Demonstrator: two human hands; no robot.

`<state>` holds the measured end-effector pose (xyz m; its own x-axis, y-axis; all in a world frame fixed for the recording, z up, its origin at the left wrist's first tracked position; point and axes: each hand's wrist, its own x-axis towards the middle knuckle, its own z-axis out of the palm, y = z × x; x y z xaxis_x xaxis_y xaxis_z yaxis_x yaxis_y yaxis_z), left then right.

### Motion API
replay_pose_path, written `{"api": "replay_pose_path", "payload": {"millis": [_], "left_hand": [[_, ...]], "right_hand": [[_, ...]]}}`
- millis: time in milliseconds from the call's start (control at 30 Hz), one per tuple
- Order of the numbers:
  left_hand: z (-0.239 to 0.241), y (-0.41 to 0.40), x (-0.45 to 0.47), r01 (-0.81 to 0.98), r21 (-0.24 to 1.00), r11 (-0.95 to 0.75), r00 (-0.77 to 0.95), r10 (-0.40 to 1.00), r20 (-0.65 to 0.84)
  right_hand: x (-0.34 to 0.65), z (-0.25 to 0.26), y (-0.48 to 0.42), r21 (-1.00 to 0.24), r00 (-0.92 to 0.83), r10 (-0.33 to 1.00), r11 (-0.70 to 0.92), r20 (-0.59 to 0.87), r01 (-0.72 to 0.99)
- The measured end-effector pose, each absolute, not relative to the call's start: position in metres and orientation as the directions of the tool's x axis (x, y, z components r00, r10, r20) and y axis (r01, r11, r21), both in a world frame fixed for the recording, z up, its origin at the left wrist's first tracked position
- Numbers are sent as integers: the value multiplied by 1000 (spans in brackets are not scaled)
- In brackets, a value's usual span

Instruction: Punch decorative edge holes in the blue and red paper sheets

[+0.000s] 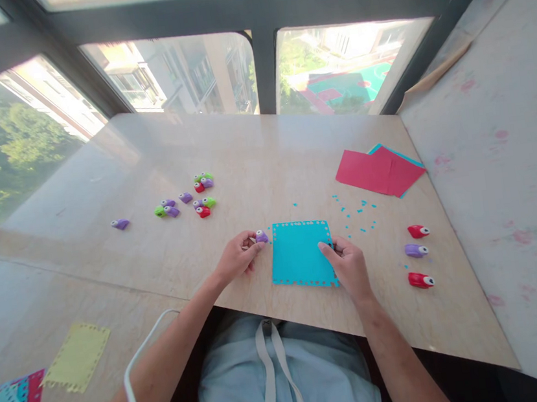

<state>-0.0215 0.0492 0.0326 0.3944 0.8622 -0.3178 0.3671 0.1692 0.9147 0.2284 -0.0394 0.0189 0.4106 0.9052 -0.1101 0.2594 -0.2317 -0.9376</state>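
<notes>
Blue sheet (300,259), lower centre of frame, is pinched by right grip (349,266), purple punch (262,236) by left grip (240,255); keep sheet flat, punch square to left edge.

Strong daylight is coming through the windows (213,71) across the top of the frame, washing out the buildings (136,80) at upper centre and spreading a pale sheen over the far part of the table (153,137), while deep shadow is filling the space below its edge at lower right. The wide lens is making the window frame (264,64) and the right-hand wall (513,164) lean outward, and the trees (30,132) at left are looking hazy and soft.
</notes>
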Motion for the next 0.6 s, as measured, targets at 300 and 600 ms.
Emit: {"api": "replay_pose_path", "payload": {"millis": [300, 600], "left_hand": [[46, 48, -17, 94, 939, 331, 318, 884, -343], [62, 37, 7, -140, 871, 470, 468, 807, -360]], "right_hand": [[229, 21, -40, -938, 407, 907, -231, -111, 259], [227, 17, -40, -930, 400, 912, -217, -86, 296]]}}
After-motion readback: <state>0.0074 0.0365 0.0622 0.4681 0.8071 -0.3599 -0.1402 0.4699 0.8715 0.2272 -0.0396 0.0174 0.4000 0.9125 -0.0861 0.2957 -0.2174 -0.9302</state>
